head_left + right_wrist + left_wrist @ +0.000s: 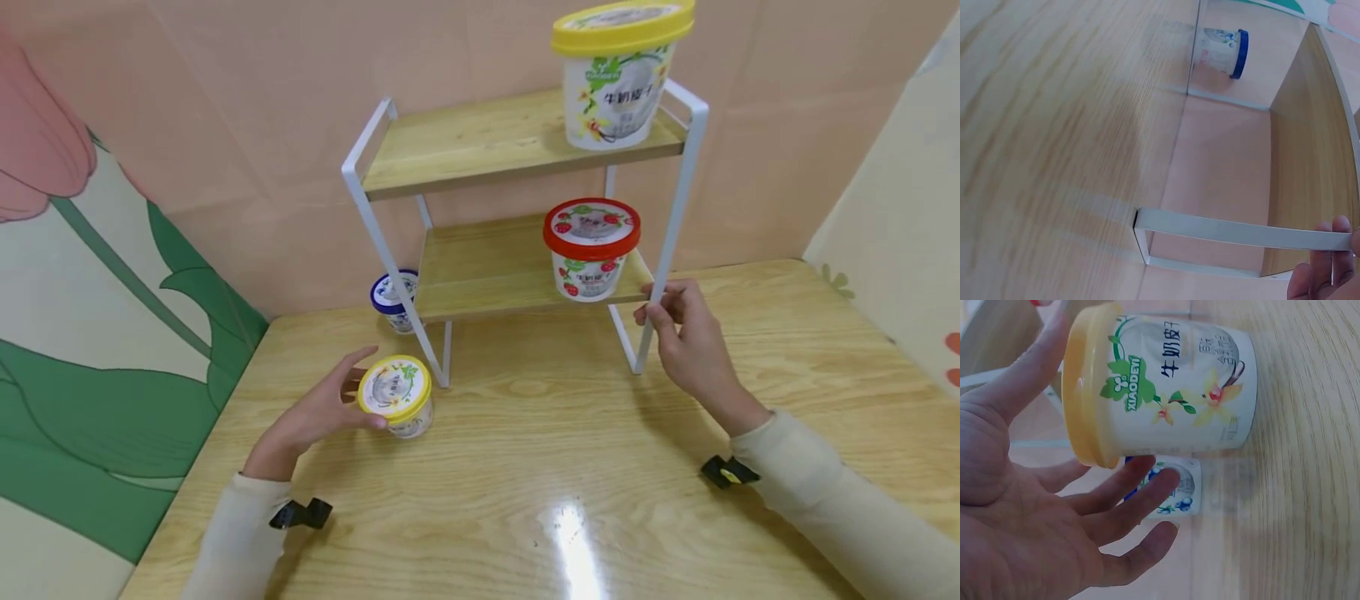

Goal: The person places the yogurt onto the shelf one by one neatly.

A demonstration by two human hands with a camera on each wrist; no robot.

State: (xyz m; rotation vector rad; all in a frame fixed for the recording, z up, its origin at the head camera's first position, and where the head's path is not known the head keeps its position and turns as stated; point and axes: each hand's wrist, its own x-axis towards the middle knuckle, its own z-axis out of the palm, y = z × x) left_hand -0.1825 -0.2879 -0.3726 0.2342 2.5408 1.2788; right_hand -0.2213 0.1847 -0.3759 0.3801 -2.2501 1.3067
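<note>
A tub with a yellow lid [394, 387] stands upright on the table, left of a two-tier shelf's front leg. Around its lid spreads my left hand [326, 412], thumb in front and fingers behind. In the left wrist view, the fingers [1129, 506] are loosely spread beside the tub [1179, 387]; whether they touch it I cannot tell. My right hand [690, 342] pinches the white right front leg [673, 221] of the shelf at the lower board's height. In the right wrist view, fingertips [1341, 225] show at the white frame [1241, 231].
A larger-looking yellow-lidded tub [618, 92] stands on the upper board [472, 137], at its right. Below it, a red-lidded tub [590, 250] sits on the lower board [480, 258]. Behind the left leg stands a blue-lidded tub [393, 300]. A wall [300, 125] closes off the back.
</note>
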